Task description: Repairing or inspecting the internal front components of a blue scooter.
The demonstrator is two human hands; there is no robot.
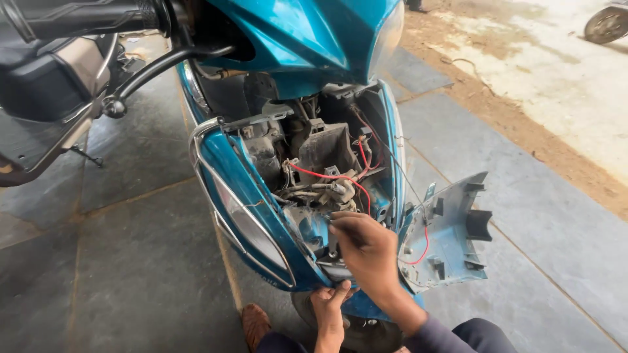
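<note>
To the far left of the teal scooter (307, 39) you see a black handlebar grip (85, 16) and a brake lever (163, 65) of a second vehicle, above the grey stone floor (131, 261). On the left side of the scooter a chrome guard rail (209, 170) runs down beside the front body.

In the middle the front cover is off, and the open nose cavity (314, 157) shows dusty parts and red wires (327, 176).

Under the cavity your left hand (329, 307) presses from below on the lower edge of the scooter nose, fingers half bent, thumb up; it grips nothing that I can see. Just above it your right hand (366, 252) reaches into the low part of the cavity with fingers pinched together; whether they hold a small part I cannot tell.

Right of the scooter hangs the removed teal panel (451, 229), inner side to you, tied to the scooter by a red wire. No label or sign is readable on it.
</note>
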